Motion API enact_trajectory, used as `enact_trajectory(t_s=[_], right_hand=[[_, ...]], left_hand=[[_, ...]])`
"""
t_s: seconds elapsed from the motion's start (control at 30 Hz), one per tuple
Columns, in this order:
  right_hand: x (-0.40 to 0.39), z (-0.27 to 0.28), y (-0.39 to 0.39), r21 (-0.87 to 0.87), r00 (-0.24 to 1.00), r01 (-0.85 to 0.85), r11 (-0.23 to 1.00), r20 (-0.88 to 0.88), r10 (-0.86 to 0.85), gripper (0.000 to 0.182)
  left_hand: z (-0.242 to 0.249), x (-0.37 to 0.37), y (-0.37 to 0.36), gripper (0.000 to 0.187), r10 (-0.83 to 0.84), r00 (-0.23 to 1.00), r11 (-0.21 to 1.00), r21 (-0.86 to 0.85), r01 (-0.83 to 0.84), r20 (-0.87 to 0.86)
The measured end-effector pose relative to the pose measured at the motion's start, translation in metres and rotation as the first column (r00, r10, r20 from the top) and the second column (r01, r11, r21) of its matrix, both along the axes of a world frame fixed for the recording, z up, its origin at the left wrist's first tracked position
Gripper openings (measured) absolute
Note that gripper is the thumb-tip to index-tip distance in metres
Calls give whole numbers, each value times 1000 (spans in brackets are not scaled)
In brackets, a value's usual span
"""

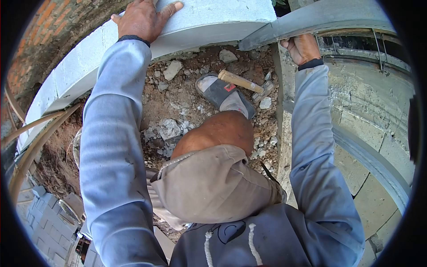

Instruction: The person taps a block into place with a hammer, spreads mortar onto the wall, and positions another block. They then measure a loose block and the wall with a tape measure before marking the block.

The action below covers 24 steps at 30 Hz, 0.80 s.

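My left hand (141, 20) lies on top of a pale block wall (213, 26), its fingers spread and the thumb stretched out to the right. Against the right end of this wall meets a grey metal channel (329, 20). Just under the channel is my right hand (303, 48), closed with its fingers curled; what they hold, if anything, is hidden. On the ground between my arms, a hammer (240, 81) with a wooden handle rests beside my sandalled foot (218, 92), its metal head towards the right.
Rubble and loose stones (172, 70) cover the soil. To the right stands a grey block wall (364, 182) with another metal channel (371, 155) along it and thin steel rods (378, 51) above. Bent wooden poles (38, 140) and stacked grey blocks (49, 222) are at left.
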State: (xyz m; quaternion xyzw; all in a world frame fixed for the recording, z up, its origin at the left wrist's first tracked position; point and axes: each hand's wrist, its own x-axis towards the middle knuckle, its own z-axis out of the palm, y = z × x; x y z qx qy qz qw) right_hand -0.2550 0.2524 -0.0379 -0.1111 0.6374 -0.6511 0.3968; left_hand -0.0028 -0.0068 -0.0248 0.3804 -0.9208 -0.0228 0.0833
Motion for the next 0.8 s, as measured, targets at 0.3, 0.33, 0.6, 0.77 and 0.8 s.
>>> enact_trajectory(t_s=[0.3,0.33,0.6,0.77,0.8], right_hand=[[5,-11,6,13,990,115,993,79,-115,14],[6,-10,7,-8,992,93,996,90,-92,12],[6,-11,10,-59,987,106,993,131,-98,13],[0,-22,13,-41,986,118,992,123,-113,16],[2,-22,13,-67,985,129,989,124,-120,18]], left_hand=[[-1,3,14,71,-8,999,996,-91,5,-31],[-2,5,17,67,-46,995,989,-145,34,-83],[38,67,77,64,199,887,955,-121,-271,-417],[21,106,89,77,515,564,835,228,-501,-646],[17,116,89,80,653,361,745,482,-460,-666]])
